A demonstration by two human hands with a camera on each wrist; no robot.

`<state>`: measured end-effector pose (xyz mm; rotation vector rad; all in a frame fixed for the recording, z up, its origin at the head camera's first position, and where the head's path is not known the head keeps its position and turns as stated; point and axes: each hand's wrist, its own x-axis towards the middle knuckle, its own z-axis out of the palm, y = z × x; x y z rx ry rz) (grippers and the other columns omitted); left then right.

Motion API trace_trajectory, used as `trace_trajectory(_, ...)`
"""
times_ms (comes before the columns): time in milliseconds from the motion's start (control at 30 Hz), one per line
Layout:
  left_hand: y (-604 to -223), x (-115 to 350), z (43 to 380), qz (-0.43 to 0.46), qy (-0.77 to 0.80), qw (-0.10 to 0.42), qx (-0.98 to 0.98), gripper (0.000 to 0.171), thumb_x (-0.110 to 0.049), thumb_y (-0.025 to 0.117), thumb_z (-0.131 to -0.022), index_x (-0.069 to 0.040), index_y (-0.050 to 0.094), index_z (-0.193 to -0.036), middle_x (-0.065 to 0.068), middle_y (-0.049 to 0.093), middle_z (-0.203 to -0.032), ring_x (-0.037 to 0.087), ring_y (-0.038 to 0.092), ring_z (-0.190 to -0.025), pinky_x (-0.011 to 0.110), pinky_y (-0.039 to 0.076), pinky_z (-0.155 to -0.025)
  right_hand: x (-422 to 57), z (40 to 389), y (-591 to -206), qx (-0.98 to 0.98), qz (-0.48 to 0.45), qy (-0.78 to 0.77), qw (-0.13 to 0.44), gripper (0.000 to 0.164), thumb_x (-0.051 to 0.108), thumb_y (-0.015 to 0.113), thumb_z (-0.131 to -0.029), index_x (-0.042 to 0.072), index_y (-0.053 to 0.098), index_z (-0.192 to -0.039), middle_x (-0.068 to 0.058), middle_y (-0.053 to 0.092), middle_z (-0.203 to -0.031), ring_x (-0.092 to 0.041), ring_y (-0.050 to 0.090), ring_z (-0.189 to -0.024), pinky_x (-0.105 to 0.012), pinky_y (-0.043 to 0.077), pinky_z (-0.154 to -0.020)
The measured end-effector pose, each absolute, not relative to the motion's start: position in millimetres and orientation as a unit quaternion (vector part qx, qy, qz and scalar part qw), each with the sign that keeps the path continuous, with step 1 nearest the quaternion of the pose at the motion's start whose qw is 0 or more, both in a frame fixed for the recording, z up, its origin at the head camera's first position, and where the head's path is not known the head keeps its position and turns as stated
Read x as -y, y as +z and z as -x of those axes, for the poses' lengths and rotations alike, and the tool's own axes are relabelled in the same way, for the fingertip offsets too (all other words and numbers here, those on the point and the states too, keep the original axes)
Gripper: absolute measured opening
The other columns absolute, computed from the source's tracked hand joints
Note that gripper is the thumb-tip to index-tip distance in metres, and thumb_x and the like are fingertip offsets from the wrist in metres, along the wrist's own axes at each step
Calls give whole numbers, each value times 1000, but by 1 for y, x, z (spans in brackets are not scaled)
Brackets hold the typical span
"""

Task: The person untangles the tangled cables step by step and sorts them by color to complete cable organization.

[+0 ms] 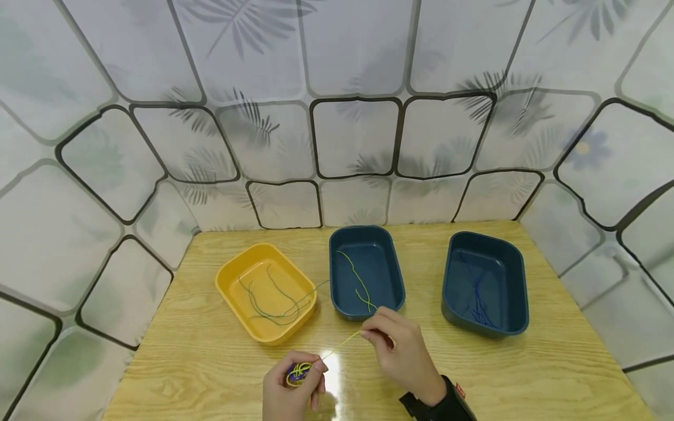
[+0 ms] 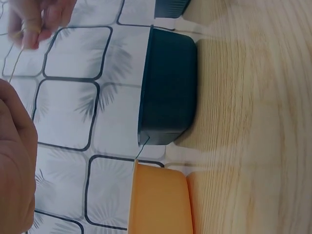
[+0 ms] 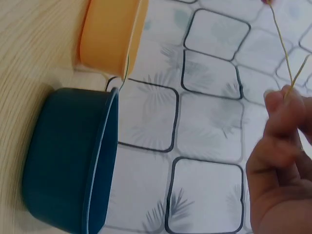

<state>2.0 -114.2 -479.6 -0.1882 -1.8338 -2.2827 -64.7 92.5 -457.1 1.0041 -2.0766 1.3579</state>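
My right hand is pinching yellow thread, my left hand gripping a seemingly unsorted tangle, three trays already holding strands.

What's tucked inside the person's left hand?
The left hand holds a small tangle of yellow and purple thread, with a yellow strand running to the right hand. The fingers cover part of the tangle; what lies beneath them cannot be seen.

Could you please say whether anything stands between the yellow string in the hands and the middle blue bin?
Nothing visible does; the right hand pinches the yellow string close to the middle blue bin.
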Motion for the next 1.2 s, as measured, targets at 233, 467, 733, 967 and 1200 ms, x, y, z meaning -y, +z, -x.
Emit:
trace_trajectory(233,-477,108,2,87,-770,95,624,9,7,70,-90,4,62,-91,18,68,-79,16,58,-50,30,46,-32,-101,69,-452,772,-306,493,260,31,-12,73,-84,18,68,-93,5,51,-78,-2,35,-60,-16,34,-53)
trace_trajectory(467,-473,103,2,90,-758,77,641,19,19,62,-84,0,59,-87,15,67,-77,12,55,-48,26,42,-30,-102,75,-453,785,-281,461,304,30,-14,70,-84,16,67,-87,5,51,-76,-1,35,-57,-13,31,-51)
trace_trajectory(733,-468,103,-2,-9,-731,31,681,18,13,66,-84,-2,56,-81,12,71,-78,12,55,-48,24,48,-40,-116,81,-458,801,-249,414,354,25,-14,69,-84,11,67,-88,1,55,-79,-6,37,-60,-17,32,-55)
trace_trajectory(967,-473,122,-9,-61,-736,48,673,21,18,56,-84,1,45,-78,16,67,-73,9,51,-44,16,40,-33,-172,103,-441,800,-121,376,452,16,-15,72,-83,0,67,-87,-9,61,-79,-12,46,-64,-22,35,-59)
trace_trajectory(1200,-479,127,-6,-16,-739,86,668,19,19,58,-85,4,46,-82,15,67,-73,8,53,-46,19,41,-31,-190,102,-435,800,-70,451,390,5,-5,69,-92,-2,70,-96,-6,63,-77,-7,53,-59,-17,42,-56)
